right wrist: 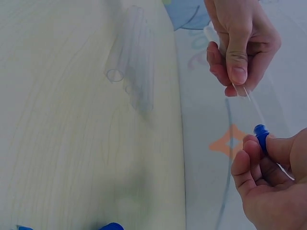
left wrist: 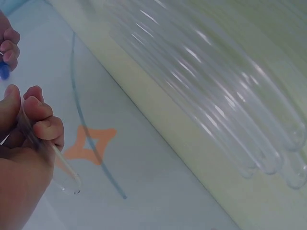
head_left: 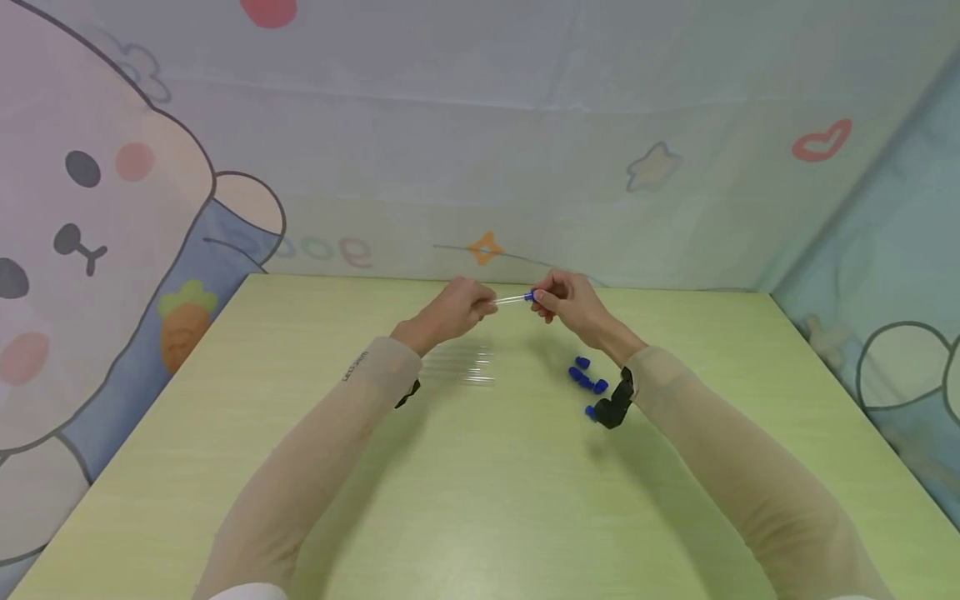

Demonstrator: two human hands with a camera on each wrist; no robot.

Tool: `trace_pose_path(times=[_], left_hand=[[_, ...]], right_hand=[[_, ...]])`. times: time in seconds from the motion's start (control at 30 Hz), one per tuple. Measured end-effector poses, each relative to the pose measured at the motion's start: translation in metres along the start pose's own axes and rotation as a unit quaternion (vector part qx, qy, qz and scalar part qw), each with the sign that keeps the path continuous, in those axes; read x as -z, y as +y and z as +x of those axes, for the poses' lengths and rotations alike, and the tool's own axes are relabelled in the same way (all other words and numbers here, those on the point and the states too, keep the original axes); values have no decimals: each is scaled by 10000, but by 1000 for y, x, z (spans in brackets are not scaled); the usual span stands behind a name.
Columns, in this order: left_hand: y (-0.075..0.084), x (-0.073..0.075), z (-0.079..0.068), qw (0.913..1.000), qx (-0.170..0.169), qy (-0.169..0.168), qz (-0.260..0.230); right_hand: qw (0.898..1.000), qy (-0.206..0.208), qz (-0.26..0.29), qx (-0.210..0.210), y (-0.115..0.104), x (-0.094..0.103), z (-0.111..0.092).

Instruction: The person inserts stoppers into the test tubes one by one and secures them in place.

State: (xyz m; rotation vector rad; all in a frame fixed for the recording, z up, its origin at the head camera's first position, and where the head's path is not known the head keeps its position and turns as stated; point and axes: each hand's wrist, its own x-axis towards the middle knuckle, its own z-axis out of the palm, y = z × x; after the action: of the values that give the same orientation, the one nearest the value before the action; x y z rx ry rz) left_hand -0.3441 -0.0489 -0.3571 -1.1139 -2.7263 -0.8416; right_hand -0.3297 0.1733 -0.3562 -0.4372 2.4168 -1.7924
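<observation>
On the desk (head_left: 517,492) lies the row of tubes (head_left: 478,380). Behind this row is the left hand (head_left: 453,310), and in it the held tube (head_left: 512,299), which reaches out to the right. Behind the row and to its right is the right hand (head_left: 572,304), and in it the held cap (head_left: 530,296), at the right end of the held tube; whether these two touch, I cannot tell. To the right of the row, the loose caps (head_left: 580,377) lie on the desk. Farther behind the row, beyond the desk's back edge, hangs the cloth (head_left: 450,150).
</observation>
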Motion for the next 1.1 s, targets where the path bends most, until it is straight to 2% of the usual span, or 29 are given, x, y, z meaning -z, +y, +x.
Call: trace_pose_path(times=[0.3,0.5,0.7,1.1], left_hand=[[0,-2,2,10000,-16,53,42],[-1,-2,0,10000,26,-82,-9],[-4,-5,-1,10000,46,-72,24],[-4,-5,-1,9996,153,37,228]], right_hand=[[9999,-54,-100,29,1,4,1],[9995,-209,-208,-147,3,4,1],[9989,-284,-280,-259,3,7,2],[9981,-164,-506,-325,1,13,0]])
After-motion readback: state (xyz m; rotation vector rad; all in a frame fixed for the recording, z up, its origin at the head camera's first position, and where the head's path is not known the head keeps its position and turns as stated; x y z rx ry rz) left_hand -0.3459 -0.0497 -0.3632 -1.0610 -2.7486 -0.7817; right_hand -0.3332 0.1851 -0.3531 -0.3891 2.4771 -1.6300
